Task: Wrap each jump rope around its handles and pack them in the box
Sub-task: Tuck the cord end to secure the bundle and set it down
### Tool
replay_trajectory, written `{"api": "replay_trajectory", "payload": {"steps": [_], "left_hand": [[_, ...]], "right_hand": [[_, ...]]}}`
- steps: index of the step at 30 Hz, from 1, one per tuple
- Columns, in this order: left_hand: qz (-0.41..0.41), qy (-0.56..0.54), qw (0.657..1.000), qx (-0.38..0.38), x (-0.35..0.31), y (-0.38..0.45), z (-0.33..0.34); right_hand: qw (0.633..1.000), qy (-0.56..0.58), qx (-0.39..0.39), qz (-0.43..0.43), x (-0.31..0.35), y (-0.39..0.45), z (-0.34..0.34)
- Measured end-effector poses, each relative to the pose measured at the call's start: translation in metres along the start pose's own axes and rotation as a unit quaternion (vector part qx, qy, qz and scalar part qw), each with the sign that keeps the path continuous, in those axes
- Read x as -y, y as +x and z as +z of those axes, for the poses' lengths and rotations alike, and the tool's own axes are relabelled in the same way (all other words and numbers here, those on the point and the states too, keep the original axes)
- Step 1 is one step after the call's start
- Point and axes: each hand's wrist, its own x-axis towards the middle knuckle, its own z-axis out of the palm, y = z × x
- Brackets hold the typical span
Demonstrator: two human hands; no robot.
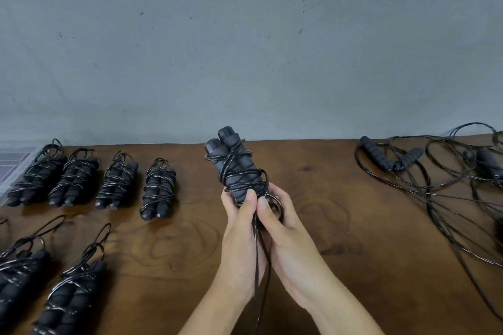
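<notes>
Two black foam jump rope handles (231, 163) stand side by side, upright above the table's middle, with several turns of black rope around them. My left hand (239, 226) grips their lower end, thumb up against the foam. Beside it, my right hand (277, 223) pinches the rope at the base of the handles, where a small loop shows. Two strands of loose rope (258, 275) hang down between my wrists and leave the frame at the bottom.
Several wrapped rope bundles (114, 182) lie in two rows on the left of the brown wooden table (340, 226). Unwrapped ropes with loose handles (394, 155) sprawl at the right. A clear container's corner (13, 166) shows at the far left. A grey wall stands behind.
</notes>
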Motion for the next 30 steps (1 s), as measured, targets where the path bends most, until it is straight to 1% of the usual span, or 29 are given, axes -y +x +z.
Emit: {"api": "replay_trajectory", "payload": {"steps": [4, 6, 9, 11, 15, 17, 20, 23, 26, 30], "left_hand": [[0.0, 0.026, 1.0, 0.001, 0.002, 0.002, 0.001], [-0.002, 0.044, 0.999, -0.013, 0.004, 0.002, 0.0], [0.004, 0.089, 0.995, -0.039, 0.008, 0.001, 0.0], [0.014, 0.111, 0.992, -0.052, 0.008, 0.001, -0.002], [0.02, 0.142, 0.989, -0.027, 0.008, -0.002, -0.001], [0.02, 0.147, 0.988, -0.046, 0.008, 0.001, 0.003], [0.031, 0.158, 0.985, -0.056, 0.012, 0.003, 0.007], [0.043, 0.15, 0.986, -0.059, 0.015, 0.003, 0.009], [0.02, 0.128, 0.991, -0.045, 0.017, 0.006, 0.01], [0.018, 0.126, 0.991, -0.04, 0.02, 0.007, 0.009]], "right_hand": [[0.996, -0.09, -0.017, -0.006, -0.003, 0.003, -0.002], [0.993, -0.118, -0.027, -0.011, -0.004, 0.002, 0.0], [0.983, -0.166, -0.07, -0.039, -0.006, -0.003, 0.005], [0.977, -0.164, -0.111, -0.073, -0.009, -0.005, 0.011], [0.957, -0.179, -0.184, -0.132, -0.02, -0.005, 0.013], [0.952, -0.15, -0.219, -0.151, -0.021, -0.005, 0.015], [0.952, -0.101, -0.241, -0.161, -0.017, -0.007, 0.013], [0.948, -0.119, -0.245, -0.163, -0.016, -0.008, 0.003], [0.953, -0.128, -0.234, -0.145, -0.013, -0.009, -0.004], [0.94, -0.154, -0.261, -0.156, -0.011, -0.009, -0.009]]}}
